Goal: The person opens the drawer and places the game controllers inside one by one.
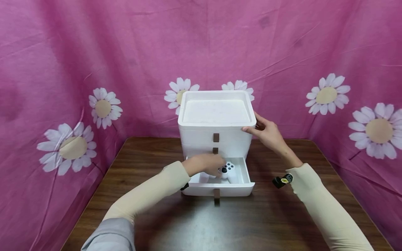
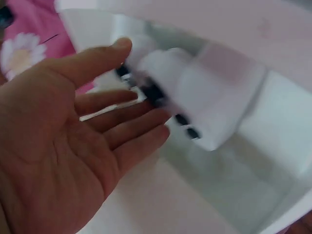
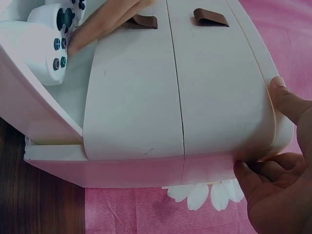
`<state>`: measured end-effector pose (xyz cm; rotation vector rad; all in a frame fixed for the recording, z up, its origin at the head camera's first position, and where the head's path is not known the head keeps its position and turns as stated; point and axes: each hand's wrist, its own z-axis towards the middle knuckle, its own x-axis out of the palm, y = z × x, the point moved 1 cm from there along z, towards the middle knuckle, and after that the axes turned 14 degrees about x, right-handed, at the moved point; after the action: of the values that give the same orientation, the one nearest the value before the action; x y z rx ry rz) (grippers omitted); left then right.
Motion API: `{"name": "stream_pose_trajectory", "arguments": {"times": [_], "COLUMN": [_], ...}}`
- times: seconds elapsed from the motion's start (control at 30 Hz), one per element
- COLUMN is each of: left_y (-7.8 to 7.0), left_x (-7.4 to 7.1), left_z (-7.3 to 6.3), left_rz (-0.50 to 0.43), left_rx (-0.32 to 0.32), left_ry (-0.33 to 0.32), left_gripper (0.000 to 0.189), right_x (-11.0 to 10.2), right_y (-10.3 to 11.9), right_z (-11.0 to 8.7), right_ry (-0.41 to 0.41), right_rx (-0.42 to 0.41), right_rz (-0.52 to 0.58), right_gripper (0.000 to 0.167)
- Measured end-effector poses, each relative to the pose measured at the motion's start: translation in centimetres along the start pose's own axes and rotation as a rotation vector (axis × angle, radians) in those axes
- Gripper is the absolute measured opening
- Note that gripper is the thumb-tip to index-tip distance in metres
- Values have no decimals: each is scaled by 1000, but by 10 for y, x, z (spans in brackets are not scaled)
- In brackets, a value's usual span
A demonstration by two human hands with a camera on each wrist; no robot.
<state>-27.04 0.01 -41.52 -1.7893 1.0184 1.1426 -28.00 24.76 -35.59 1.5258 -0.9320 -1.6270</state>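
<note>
A white drawer cabinet [image 1: 216, 134] stands on the table, its bottom drawer [image 1: 220, 189] pulled out. Inside that drawer lies a white game controller [image 1: 231, 174] with dark buttons and sticks. My left hand [image 1: 205, 164] reaches in over it. The left wrist view shows the left hand [image 2: 73, 141] palm visible, fingers loosely extended at the controller [image 2: 214, 92] and thumb apart; whether the fingertips touch it is unclear. My right hand [image 1: 268, 132] grips the cabinet's upper right corner, thumb [image 3: 287, 100] across the front edge and fingers bent along the side.
The cabinet's top is a shallow rimmed tray [image 1: 220, 124]. Brown pull tabs [image 1: 216, 137] hang on the drawer fronts. The cabinet sits on a dark wooden table [image 1: 267, 216], with a pink daisy-patterned cloth [image 1: 141, 52] behind and at both sides.
</note>
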Motion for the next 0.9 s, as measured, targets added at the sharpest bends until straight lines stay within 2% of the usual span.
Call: {"name": "stream_pose_trajectory", "arguments": {"times": [0.13, 0.27, 0.43, 0.57, 0.7, 0.8, 0.9], "left_y": [-4, -10, -16, -16, -19, -22, -26], "left_x": [-11, -19, -16, -9, 4, 17, 34], "left_z": [-14, -28, -47, -62, -79, -91, -100], "left_rz": [-96, -147, -252, -279, -341, -483, -660], "left_rx": [80, 136, 174, 182, 151, 120, 88], "left_ry": [-36, -83, -180, -324, -463, -548, -602], "left_gripper": [34, 36, 30, 22, 15, 15, 16], "right_x": [1, 1, 2, 2, 2, 3, 4], "right_y": [-1, -2, -3, -3, -3, -3, -4], "right_z": [1, 1, 1, 0, 2, 3, 3], "right_ry": [-6, -7, -3, -18, -26, -23, -25], "right_rx": [-5, -4, 2, -11, -18, -15, -13], "right_rz": [19, 24, 8, 2, 1, 0, -1], "right_gripper": [86, 86, 87, 87, 86, 86, 86]}}
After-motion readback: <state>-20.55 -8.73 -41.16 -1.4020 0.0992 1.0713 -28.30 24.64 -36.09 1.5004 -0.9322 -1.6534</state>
